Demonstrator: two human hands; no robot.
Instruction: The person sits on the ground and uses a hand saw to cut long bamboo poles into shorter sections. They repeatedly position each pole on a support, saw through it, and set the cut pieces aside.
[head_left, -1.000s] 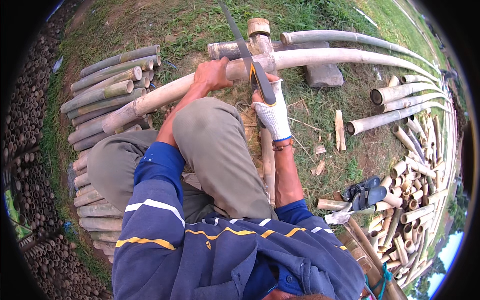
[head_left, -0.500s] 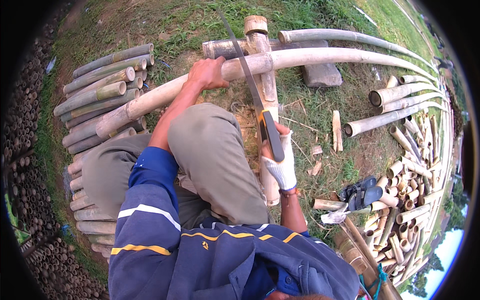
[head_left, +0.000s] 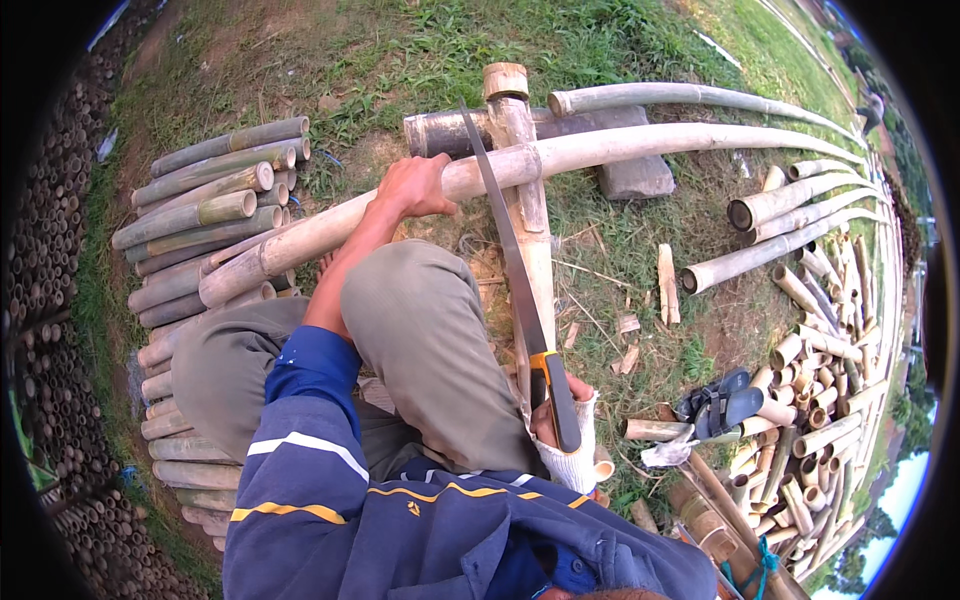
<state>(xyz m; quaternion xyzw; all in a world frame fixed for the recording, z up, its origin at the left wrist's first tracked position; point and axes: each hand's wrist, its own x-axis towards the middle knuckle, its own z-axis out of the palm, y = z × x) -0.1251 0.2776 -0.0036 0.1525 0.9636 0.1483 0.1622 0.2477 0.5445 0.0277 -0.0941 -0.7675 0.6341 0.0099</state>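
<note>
A long pale bamboo pole (head_left: 640, 147) slants across the view, over an upright-lying bamboo support (head_left: 536, 262) with a notched top end. Bare, my left hand (head_left: 412, 188) wraps round the pole just left of the support. In a white fingerless-looking glove, my right hand (head_left: 572, 448) grips the black and yellow handle of a handsaw (head_left: 513, 262) low beside my right knee. The saw's long blade lies across the pole between my left hand and the support. Whether its teeth have cut into the pole is too small to tell.
Cut bamboo lengths (head_left: 205, 207) lie stacked at the left. Longer poles (head_left: 735, 267) rest at the right, above a heap of short offcuts (head_left: 825, 435). Dark sandals (head_left: 725, 404) sit by that heap. A grey stone block (head_left: 637, 178) lies beyond the pole.
My right hand has drawn the saw back toward my body, so more of the blade shows on the near side of the pole. My left hand keeps its hold on the pole.
</note>
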